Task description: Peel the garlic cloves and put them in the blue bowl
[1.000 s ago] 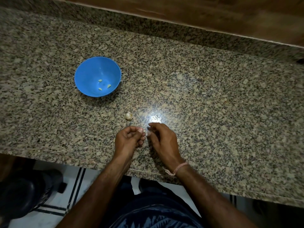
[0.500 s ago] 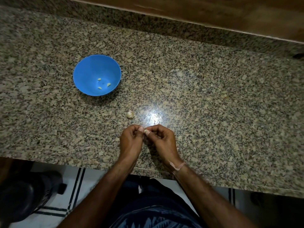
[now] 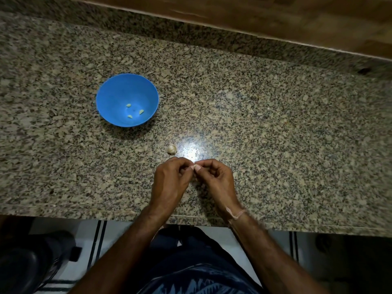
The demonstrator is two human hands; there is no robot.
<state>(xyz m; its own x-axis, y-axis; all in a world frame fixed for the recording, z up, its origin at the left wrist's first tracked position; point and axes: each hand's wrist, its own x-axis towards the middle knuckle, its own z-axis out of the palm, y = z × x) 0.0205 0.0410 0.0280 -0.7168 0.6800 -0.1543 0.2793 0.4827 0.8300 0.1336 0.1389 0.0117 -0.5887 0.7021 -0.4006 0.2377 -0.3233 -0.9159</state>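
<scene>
Three peeled cloves (image 3: 128, 105) lie in the blue bowl (image 3: 114, 96) at our far left on the granite counter (image 3: 275, 134). Right of the bowl and nearer us, an unpeeled garlic piece (image 3: 171, 149) sits alone, just beyond our knuckles. Our left hand (image 3: 169, 183) and right hand (image 3: 216, 179) meet fingertip to fingertip above the counter, fingers curled, both pinching one small clove (image 3: 192, 167) that is nearly hidden between them. A thread band (image 3: 236, 215) circles our right wrist.

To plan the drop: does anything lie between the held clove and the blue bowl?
Only a small garlic piece, just beyond the left hand, lies near the path from the clove to the blue bowl.
</scene>
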